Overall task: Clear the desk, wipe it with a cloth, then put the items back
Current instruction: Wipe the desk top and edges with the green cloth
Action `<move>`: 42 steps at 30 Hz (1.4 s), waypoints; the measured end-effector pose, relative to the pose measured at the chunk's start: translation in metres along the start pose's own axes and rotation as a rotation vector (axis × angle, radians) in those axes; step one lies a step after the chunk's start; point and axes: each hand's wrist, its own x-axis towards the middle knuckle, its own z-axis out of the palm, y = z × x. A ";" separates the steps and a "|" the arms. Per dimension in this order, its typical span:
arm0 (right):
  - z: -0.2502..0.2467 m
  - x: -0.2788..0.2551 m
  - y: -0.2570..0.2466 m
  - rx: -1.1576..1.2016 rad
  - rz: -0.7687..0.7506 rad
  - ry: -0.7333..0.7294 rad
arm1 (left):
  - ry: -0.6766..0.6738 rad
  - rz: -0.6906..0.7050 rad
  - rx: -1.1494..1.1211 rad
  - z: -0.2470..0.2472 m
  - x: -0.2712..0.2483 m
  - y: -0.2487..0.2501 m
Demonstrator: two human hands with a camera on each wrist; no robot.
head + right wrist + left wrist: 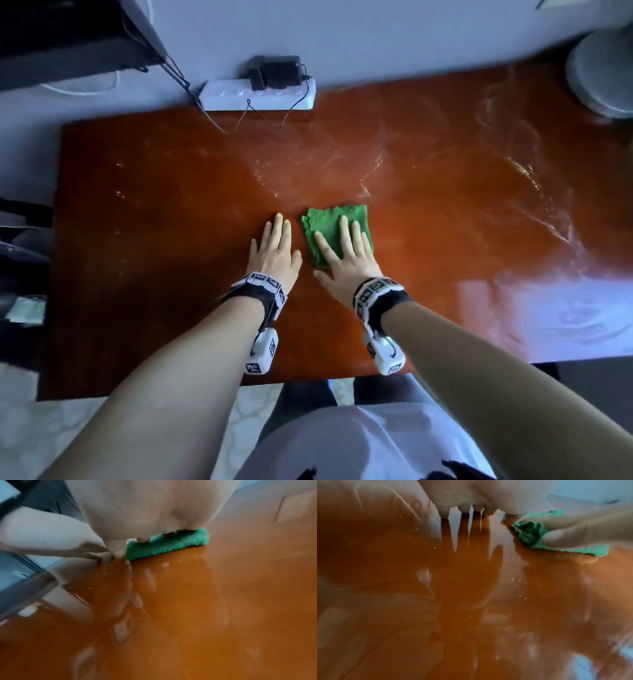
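Head view shows the right hand [346,255] lying flat on a folded green cloth [325,226], fingers straight and spread, pressing it onto the brown surface [154,192] just below the middle of the frame. The left hand [275,251] lies just beside it to the left, palm down on the bare wood, fingers straight, holding nothing; a narrow strip of wood separates it from the cloth's left edge. The cloth runs up-frame past the right fingertips, its long axis roughly in line with the forearm. Wet streaks glisten across the centre and right of the frame, while the left part looks duller and speckled, so the next stroke probably needs to carry the cloth leftward, toward where the left hand rests. That hand would likely have to lift away. A white power strip [257,96] lies at the upper centre edge.
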 end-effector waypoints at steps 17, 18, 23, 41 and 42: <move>-0.089 0.096 0.143 0.158 0.272 0.089 | -0.033 -0.248 -0.066 -0.020 0.043 0.042; -0.084 0.097 0.121 0.120 0.152 0.077 | -0.029 -0.245 -0.055 -0.020 0.044 0.037; -0.065 0.091 0.061 -0.038 -0.258 -0.074 | -0.012 -0.304 -0.087 -0.029 0.057 0.017; -0.099 0.170 0.044 0.094 0.068 0.156 | 0.134 -0.248 -0.084 -0.031 0.076 -0.018; -0.094 0.169 0.026 0.075 0.011 0.137 | 0.137 -0.239 -0.081 -0.031 0.075 -0.020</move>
